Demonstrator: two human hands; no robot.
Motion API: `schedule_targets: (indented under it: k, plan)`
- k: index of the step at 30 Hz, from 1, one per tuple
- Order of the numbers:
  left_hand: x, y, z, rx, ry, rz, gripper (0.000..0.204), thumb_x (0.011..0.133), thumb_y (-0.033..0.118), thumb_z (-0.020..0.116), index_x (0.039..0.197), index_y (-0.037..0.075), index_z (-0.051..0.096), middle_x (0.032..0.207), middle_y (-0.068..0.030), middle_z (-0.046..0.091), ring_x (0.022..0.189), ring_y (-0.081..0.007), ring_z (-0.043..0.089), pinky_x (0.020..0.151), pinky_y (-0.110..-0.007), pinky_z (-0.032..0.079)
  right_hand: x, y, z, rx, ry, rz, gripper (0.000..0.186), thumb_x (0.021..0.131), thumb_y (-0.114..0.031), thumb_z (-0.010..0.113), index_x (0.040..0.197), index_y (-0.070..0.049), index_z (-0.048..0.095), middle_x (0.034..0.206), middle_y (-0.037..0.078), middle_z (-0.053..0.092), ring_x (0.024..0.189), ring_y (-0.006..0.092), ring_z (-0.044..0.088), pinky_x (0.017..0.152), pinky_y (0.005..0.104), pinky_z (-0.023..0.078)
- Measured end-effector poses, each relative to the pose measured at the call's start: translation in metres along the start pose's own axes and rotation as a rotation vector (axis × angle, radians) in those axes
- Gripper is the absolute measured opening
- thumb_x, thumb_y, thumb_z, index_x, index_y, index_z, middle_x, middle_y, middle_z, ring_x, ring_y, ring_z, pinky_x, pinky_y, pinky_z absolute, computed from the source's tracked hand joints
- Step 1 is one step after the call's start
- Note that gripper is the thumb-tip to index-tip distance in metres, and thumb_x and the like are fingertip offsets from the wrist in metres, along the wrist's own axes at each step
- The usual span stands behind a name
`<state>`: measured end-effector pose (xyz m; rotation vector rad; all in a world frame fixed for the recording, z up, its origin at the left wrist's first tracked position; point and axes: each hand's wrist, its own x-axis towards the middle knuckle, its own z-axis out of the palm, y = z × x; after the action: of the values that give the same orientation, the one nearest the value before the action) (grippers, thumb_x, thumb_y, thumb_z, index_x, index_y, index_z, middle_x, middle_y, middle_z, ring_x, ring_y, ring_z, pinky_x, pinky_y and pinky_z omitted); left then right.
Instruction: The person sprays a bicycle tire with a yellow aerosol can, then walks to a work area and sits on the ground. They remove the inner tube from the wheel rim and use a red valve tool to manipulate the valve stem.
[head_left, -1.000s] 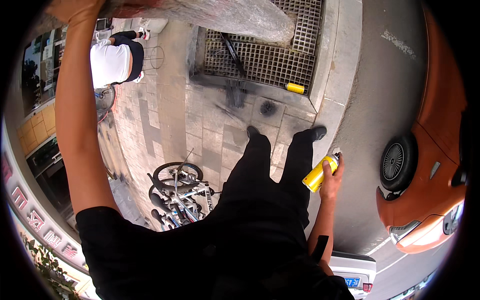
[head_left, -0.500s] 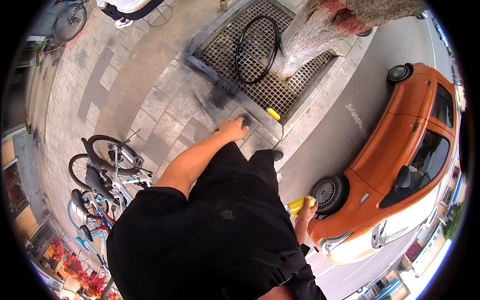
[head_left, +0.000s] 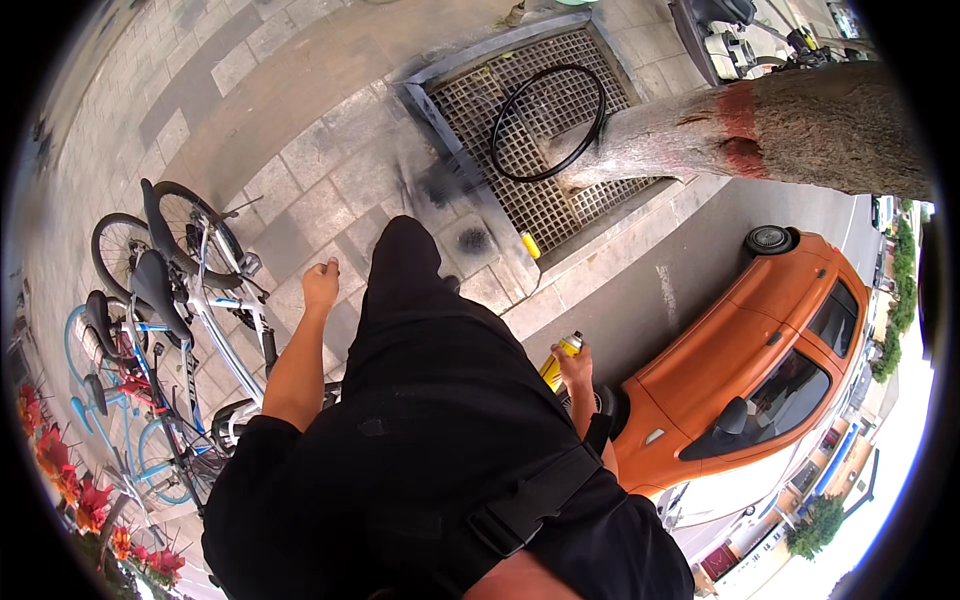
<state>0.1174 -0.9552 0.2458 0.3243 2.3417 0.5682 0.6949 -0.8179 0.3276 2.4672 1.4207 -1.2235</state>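
Observation:
My right hand [head_left: 573,366] is wrapped round a yellow spray can [head_left: 551,374], held at my right side near the front wheel of an orange car. On the left, my left hand [head_left: 321,284] hangs over the paving with its fingers curled in and nothing visible in them. A black bicycle tyre [head_left: 520,178] lies on the tree grate ahead, partly against the trunk. Beside the grate's near corner lies a small yellow can [head_left: 530,245]. Black round smudges [head_left: 473,240] mark the paving just beyond my knee.
Several bicycles [head_left: 200,270] stand close on my left. The tree trunk [head_left: 700,130] leans out from the grate [head_left: 560,215], which has a raised stone kerb. The orange car [head_left: 730,340] is parked along the road to the right. A scooter [head_left: 735,45] stands at the far right.
My left hand has drawn back from the black smudge on the paving toward the bicycles, its fingers now curled. One knee has come forward. The spray can stays in my right hand; my view has shifted.

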Motion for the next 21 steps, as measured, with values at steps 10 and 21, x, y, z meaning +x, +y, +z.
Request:
schedule_targets:
  k: [10, 21]
  plan:
    - [0.095, -0.064, -0.035, 0.020, 0.121, -0.186, 0.047, 0.085, 0.010, 0.066, 0.130, 0.000, 0.072, 0.108, -0.0218, 0.076, 0.103, -0.0322, 0.074, 0.095, -0.041, 0.056, 0.001, -0.219, 0.057, -0.187, 0.082, -0.103, 0.073, 0.082, -0.039, 0.084, 0.135, 0.003, 0.054, 0.115, 0.024, 0.073, 0.107, 0.0363, 0.073, 0.093, 0.0459, 0.057]
    - [0.349, 0.037, -0.223, -0.212, 0.027, 0.008, 0.051, 0.085, 0.002, 0.061, 0.136, -0.001, 0.068, 0.132, -0.0196, 0.072, 0.124, -0.0296, 0.068, 0.109, -0.037, 0.049, -0.017, -0.353, 0.185, -0.379, -0.287, 0.080, 0.081, 0.083, -0.049, 0.082, 0.136, 0.004, 0.052, 0.118, 0.029, 0.073, 0.116, 0.0418, 0.071, 0.097, 0.0469, 0.054]
